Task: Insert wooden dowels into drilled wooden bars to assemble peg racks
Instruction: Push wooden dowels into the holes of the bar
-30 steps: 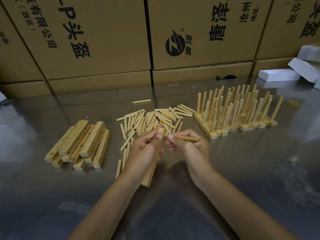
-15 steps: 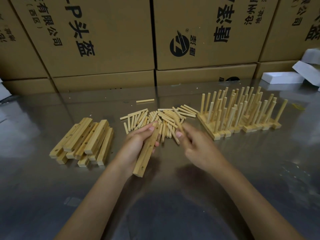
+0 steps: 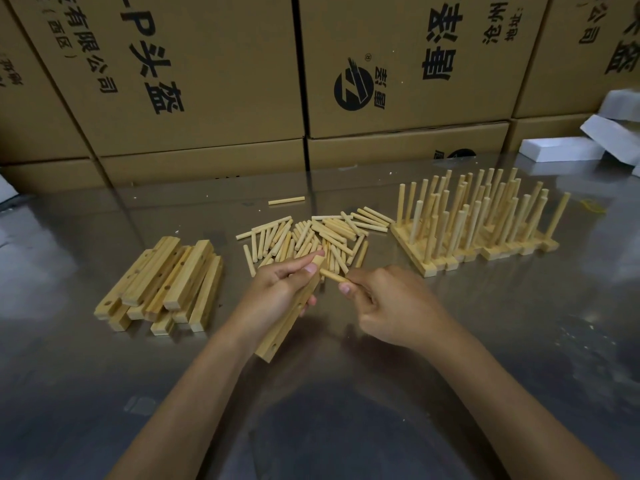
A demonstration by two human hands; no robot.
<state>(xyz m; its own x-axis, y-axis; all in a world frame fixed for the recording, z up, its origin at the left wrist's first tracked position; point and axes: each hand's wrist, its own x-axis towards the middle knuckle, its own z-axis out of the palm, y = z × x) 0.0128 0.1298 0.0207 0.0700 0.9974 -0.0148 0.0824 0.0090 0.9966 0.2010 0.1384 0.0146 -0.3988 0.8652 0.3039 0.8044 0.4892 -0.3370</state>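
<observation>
Our left hand (image 3: 280,292) is wrapped around a drilled wooden bar (image 3: 289,323), holding it tilted, its near end pointing down toward us above the steel tabletop (image 3: 346,393) and its far end up by our thumb. Holes show along the bar's side near that lower end. Our right hand (image 3: 391,306) pinches a single dowel (image 3: 333,277) between thumb and fingers, the dowel's free tip aimed left and just beside the upper end of the bar; we cannot tell whether it touches the wood.

Just beyond our hands lies the loose heap of dowels (image 3: 311,237), spread across the middle of the table, with one stray dowel (image 3: 286,200) apart behind it. To the left, well clear of our left forearm, sits the stack of undrilled-side-up bars (image 3: 162,285), piled in uneven layers. To the right stand the finished peg racks (image 3: 485,223), packed side by side with pegs upright, their nearest corner close to our right hand.

The table in front of us and under our forearms is bare metal, leaving open room on the near side. Cardboard boxes (image 3: 207,81) wall off the far edge, and white foam blocks (image 3: 561,148) lie at the far right corner.
</observation>
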